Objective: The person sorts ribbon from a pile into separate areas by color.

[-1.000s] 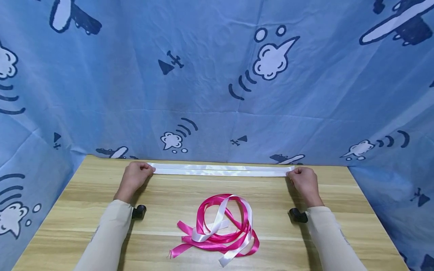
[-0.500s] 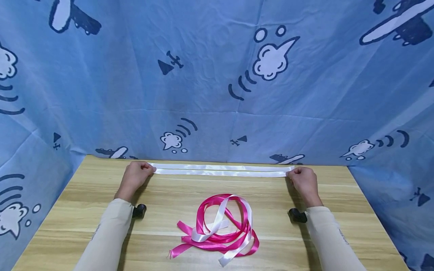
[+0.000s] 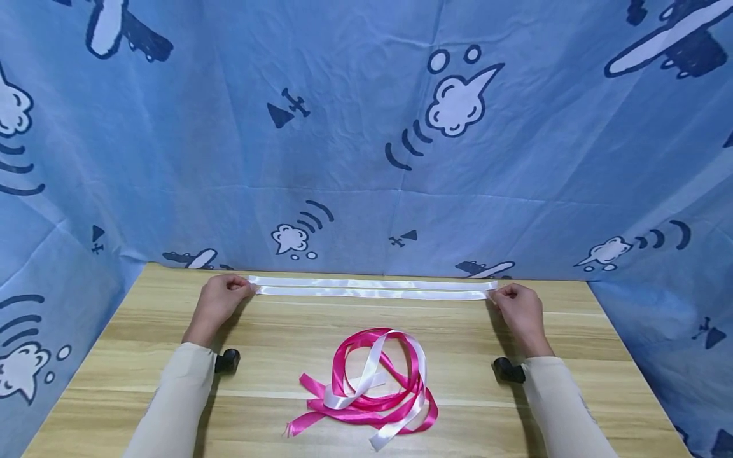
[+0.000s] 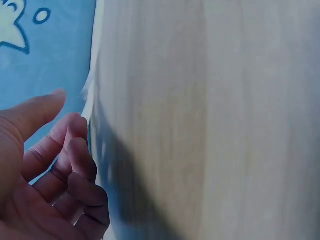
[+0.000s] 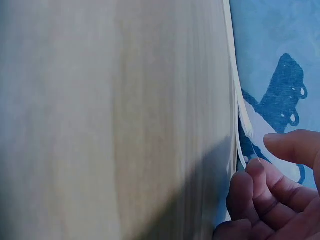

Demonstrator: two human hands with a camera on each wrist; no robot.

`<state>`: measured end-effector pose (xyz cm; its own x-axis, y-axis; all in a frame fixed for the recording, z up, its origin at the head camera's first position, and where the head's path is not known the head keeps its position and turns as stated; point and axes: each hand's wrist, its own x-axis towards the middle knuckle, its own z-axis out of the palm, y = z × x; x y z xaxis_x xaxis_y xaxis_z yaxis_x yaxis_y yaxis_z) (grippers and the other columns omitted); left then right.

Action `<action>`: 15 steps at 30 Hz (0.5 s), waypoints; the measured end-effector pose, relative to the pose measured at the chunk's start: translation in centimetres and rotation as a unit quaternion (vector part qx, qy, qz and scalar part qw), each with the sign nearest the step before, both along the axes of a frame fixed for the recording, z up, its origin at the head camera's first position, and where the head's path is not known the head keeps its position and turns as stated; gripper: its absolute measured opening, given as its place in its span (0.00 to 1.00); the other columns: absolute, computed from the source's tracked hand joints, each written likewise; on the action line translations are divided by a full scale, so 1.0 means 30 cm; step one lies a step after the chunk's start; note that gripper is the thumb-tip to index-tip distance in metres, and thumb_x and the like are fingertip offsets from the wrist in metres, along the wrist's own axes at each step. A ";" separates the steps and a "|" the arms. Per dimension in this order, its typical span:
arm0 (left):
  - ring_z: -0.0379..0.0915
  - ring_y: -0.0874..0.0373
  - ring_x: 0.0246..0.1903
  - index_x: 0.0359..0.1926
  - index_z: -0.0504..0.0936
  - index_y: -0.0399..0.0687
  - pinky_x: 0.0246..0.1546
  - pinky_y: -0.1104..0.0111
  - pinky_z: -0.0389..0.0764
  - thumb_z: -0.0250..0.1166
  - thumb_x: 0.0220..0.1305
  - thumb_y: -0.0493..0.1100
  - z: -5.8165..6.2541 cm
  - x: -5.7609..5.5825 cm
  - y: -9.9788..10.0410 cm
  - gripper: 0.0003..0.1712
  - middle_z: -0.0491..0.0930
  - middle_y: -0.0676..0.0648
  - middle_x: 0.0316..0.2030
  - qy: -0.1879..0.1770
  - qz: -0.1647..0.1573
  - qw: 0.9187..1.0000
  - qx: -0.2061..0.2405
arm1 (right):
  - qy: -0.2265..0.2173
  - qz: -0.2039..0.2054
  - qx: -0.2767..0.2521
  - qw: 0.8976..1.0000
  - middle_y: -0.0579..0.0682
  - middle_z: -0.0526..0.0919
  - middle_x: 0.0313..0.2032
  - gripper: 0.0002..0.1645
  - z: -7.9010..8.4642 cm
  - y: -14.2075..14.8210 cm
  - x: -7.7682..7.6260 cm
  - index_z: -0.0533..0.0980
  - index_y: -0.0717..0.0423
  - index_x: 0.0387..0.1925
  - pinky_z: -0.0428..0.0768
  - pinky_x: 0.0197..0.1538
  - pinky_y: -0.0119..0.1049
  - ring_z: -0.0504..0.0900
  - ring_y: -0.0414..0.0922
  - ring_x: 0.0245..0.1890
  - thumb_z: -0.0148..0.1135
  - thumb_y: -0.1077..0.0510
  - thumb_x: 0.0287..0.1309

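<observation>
Two white satin ribbon strips lie straight and side by side along the table's far edge: the back strip (image 3: pixel 366 284) and the front strip (image 3: pixel 366 293). My left hand (image 3: pixel 214 305) is at their left end, its fingertips close to the front strip. In the left wrist view, the thumb (image 4: pixel 42 110) stands apart from the loosely bent fingers, with nothing pinched between. At the right end is my right hand (image 3: pixel 523 315), fingertips right by the front strip's end. The right wrist view shows its thumb (image 5: pixel 292 146) apart from the fingers and a fine loose thread near the fingertips.
A loose coil of pink ribbon (image 3: pixel 340 366) and white ribbon (image 3: pixel 372 362) lies mid-table, nearer the front. Behind the wooden table (image 3: pixel 298 324) hangs a blue printed cloth (image 3: pixel 355 152), which also covers both sides.
Both hands have let go of the front strip's ends and drawn slightly outward, away from each other. The front strip lies a little apart from the back one; the coil has not moved.
</observation>
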<state>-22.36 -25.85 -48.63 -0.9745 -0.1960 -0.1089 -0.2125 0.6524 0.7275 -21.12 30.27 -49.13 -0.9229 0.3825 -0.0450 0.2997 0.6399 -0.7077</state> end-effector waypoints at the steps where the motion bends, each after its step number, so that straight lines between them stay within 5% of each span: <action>1: 0.73 0.53 0.36 0.46 0.86 0.34 0.36 0.68 0.73 0.68 0.71 0.44 0.003 0.005 -0.003 0.15 0.83 0.43 0.35 0.004 0.000 1.000 0.001 | -0.001 -0.002 -0.007 1.000 0.49 0.81 0.25 0.16 0.002 -0.001 0.004 0.81 0.67 0.41 0.74 0.26 0.33 0.76 0.41 0.24 0.63 0.54 0.71; 7: 0.73 0.55 0.35 0.51 0.85 0.33 0.32 0.72 0.74 0.66 0.73 0.44 0.040 0.036 -0.005 0.16 0.82 0.42 0.38 0.035 -0.023 0.999 0.016 | 0.014 -0.010 -0.019 1.000 0.55 0.81 0.33 0.17 0.021 -0.012 0.046 0.79 0.66 0.47 0.75 0.26 0.33 0.80 0.42 0.26 0.62 0.53 0.74; 15: 0.75 0.54 0.41 0.54 0.85 0.37 0.38 0.72 0.76 0.66 0.75 0.47 0.104 0.058 0.036 0.18 0.83 0.41 0.43 0.076 -0.063 0.994 0.043 | 0.059 -0.008 -0.007 0.998 0.58 0.82 0.42 0.18 0.062 -0.027 0.094 0.78 0.64 0.51 0.75 0.30 0.28 0.77 0.34 0.29 0.64 0.53 0.72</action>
